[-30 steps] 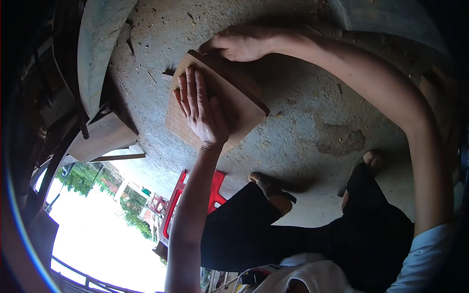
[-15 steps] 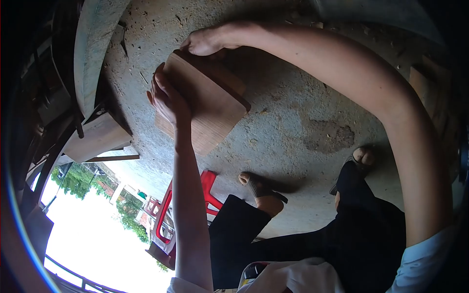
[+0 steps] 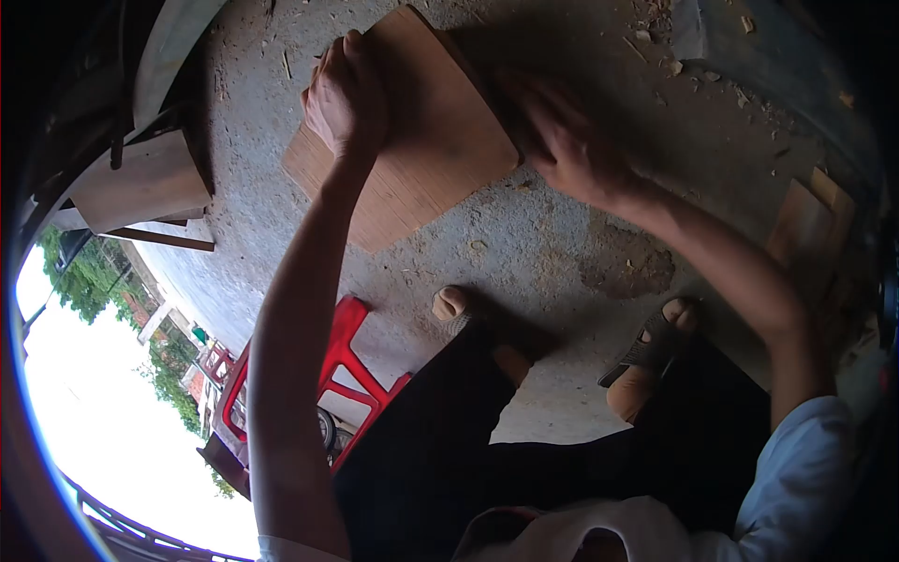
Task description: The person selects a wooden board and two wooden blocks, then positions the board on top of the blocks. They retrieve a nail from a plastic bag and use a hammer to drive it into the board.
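A smooth brown wooden board [image 3: 445, 98] with rounded corners lies at the upper middle, over a second wooden board [image 3: 370, 211] whose lighter, lined surface shows below it. My left hand [image 3: 345, 98] is closed at the left edge of the upper board, its fingers curled over that side. To the right, my right hand [image 3: 576, 150] is open, fingers stretched along the board's right edge and partly lost in shadow. The palm is right beside the rounded near corner.
Rough concrete floor [image 3: 552, 244] carries wood chips and a dark stain. A red plastic stool [image 3: 346, 328] stands by my leg at the left. More wooden pieces lean at the left [image 3: 140, 183] and lie at the right [image 3: 801, 220]. My sandalled feet are below the boards.
My right hand has left the upper board's far end and come down to its right side, fingers now stretched out. The upper board appears turned, with more of its face showing.
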The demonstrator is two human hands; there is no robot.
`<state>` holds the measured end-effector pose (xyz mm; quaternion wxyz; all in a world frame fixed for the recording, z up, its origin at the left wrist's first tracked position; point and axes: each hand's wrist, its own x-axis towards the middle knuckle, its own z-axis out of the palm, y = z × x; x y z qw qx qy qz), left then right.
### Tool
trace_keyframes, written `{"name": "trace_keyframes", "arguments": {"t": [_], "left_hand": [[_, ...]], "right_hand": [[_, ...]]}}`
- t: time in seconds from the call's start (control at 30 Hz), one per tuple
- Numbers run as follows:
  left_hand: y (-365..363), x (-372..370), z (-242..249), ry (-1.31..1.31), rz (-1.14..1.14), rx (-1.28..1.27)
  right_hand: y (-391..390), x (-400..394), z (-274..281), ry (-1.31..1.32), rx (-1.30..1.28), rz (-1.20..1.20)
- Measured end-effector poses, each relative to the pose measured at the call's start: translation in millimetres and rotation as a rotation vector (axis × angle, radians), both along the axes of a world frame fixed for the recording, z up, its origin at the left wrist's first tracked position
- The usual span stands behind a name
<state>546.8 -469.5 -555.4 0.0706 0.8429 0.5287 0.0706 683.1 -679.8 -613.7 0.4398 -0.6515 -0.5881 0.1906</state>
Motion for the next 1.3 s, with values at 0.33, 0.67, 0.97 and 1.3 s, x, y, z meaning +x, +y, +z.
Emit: {"name": "trace_keyframes", "arguments": {"t": [0.33,0.67,0.97,1.3], "left_hand": [[5.8,-7.8,-1.3,-0.182,-0.085,-0.116],[6.6,-9.3,-4.9,-0.265,-0.196,-0.111],[12.6,-9.7,-4.4,-0.193,-0.171,-0.084],[12.4,-11.1,-7.2,-0.262,-0.176,-0.115]], "right_hand": [[9.5,-76.0,4.6,-0.045,-0.232,-0.507],[16.0,-85.5,-4.9,0.01,-0.121,-0.653],[12.5,-79.5,-0.4,0.002,-0.138,-0.618],[5.6,-78.5,-0.2,0.001,-0.177,-0.625]]}}
